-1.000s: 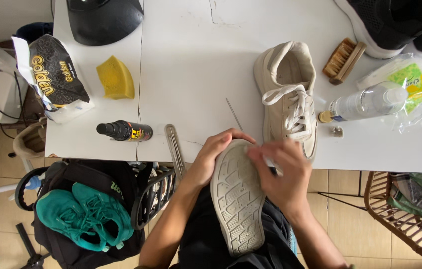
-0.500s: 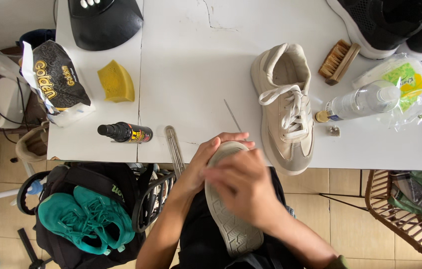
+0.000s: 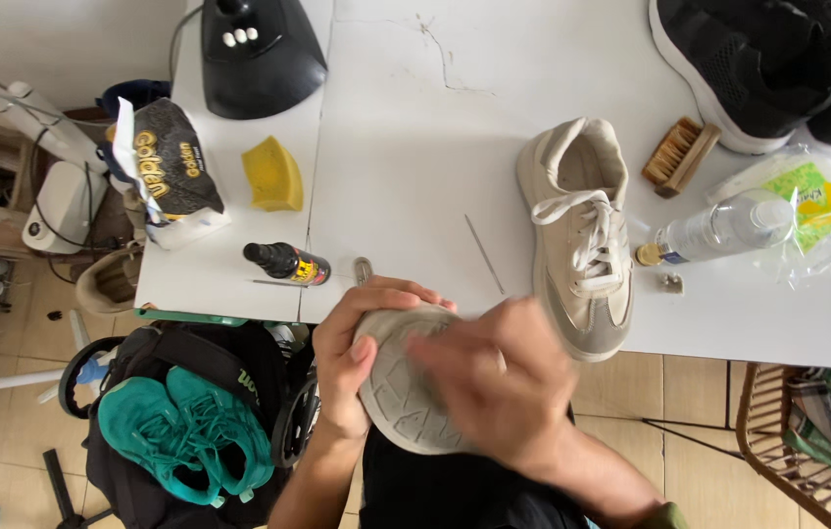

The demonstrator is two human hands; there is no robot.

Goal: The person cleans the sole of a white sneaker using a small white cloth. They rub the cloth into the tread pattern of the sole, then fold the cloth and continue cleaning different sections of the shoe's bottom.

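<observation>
The head camera looks down at two hands and one upturned shoe (image 3: 406, 397). The shoe is sole up, just below the near edge of the white table (image 3: 415, 147), over the person's lap. The left hand (image 3: 352, 343) wraps around the toe end, fingers curled over the top and thumb pressed on the sole. The right hand (image 3: 494, 382) lies across the sole. It is blurred, so it is hard to tell if its fingers pinch anything.

On the table sits one beige sneaker (image 3: 582, 240) with white laces, standing upright. Beside it are one wooden brush (image 3: 678, 155), one clear bottle (image 3: 719, 230) lying down and one plastic bag (image 3: 807, 211). Two black shoes (image 3: 778, 59) sit at the far corner. One yellow sponge (image 3: 273, 174), one small dark bottle (image 3: 288, 263) and one thin stick (image 3: 485, 255) lie there too.

On the floor, two green shoes (image 3: 185, 436) rest on one black bag (image 3: 229, 367).
</observation>
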